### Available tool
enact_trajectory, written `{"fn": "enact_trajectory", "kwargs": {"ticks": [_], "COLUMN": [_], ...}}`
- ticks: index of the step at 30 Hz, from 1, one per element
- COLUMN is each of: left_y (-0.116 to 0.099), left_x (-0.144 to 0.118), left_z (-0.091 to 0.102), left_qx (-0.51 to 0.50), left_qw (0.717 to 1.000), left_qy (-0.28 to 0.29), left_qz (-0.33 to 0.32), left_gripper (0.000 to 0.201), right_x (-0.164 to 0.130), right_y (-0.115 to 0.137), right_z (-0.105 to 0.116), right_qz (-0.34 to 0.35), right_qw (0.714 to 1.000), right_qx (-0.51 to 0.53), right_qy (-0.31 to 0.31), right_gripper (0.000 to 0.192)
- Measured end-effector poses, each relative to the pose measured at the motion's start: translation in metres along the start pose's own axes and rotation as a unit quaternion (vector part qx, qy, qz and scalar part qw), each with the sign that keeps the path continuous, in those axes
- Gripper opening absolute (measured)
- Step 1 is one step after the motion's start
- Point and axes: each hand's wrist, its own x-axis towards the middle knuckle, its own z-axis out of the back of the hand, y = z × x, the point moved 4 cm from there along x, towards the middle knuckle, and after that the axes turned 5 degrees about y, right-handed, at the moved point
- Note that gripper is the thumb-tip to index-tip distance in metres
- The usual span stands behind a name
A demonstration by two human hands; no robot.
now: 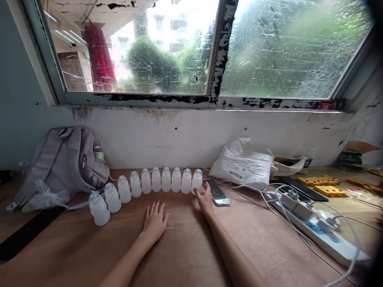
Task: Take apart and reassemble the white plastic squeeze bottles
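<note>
Several frosted white bottles with narrowed waists and clear, domed tops stand upright in a curved row on the wooden table (185, 255). My right hand (205, 200) is at the row's right end, its thumb and fingers around the lower part of the last bottle (196, 178). Part of that bottle's base is hidden by the fingers. My left hand (154, 223) lies flat on the table, palm down and fingers spread, in front of the middle bottles (156, 181) and apart from them. At the left end stands the nearest bottle (100, 211).
Just right of my right hand lies a phone (216, 192). A silver-white plastic bag (245, 165) rests against the wall. Cables run to a power strip (317, 229) at right. A grey backpack (66, 159) and a black strip (30, 233) lie at left. Yellow parts (317, 181) sit far right.
</note>
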Motion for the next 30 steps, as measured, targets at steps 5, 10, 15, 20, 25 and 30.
{"fn": "enact_trajectory", "kwargs": {"ticks": [5,10,15,20,25,30], "left_y": [0.001,-0.002,-0.004,-0.005,-0.005,-0.005], "left_x": [0.0,-0.001,-0.002,-0.002,-0.002,-0.002], "left_z": [0.002,0.004,0.004,0.004,0.003,0.005], "left_qx": [-0.039,-0.085,-0.089,-0.073,-0.076,-0.081], "left_qw": [0.999,0.994,0.991,0.993,0.993,0.992], "left_qy": [0.014,-0.015,-0.025,-0.015,-0.013,-0.018], "left_qz": [-0.015,-0.073,-0.094,-0.092,-0.091,-0.096], "left_gripper": [0.043,0.04,0.038,0.032,0.031,0.03], "right_x": [-0.003,-0.008,-0.007,-0.007,-0.012,-0.018], "right_y": [0.0,0.006,0.011,0.012,0.017,0.027], "right_z": [0.003,0.011,0.008,-0.011,-0.011,-0.002], "right_qz": [0.001,0.007,0.045,0.129,0.115,0.095], "right_qw": [0.999,0.996,0.995,0.971,0.959,0.955], "right_qx": [0.038,0.042,-0.025,-0.198,-0.257,-0.279], "right_qy": [-0.015,-0.075,-0.081,0.024,0.019,-0.043], "right_gripper": [0.046,0.039,0.055,0.052,0.032,0.042]}}
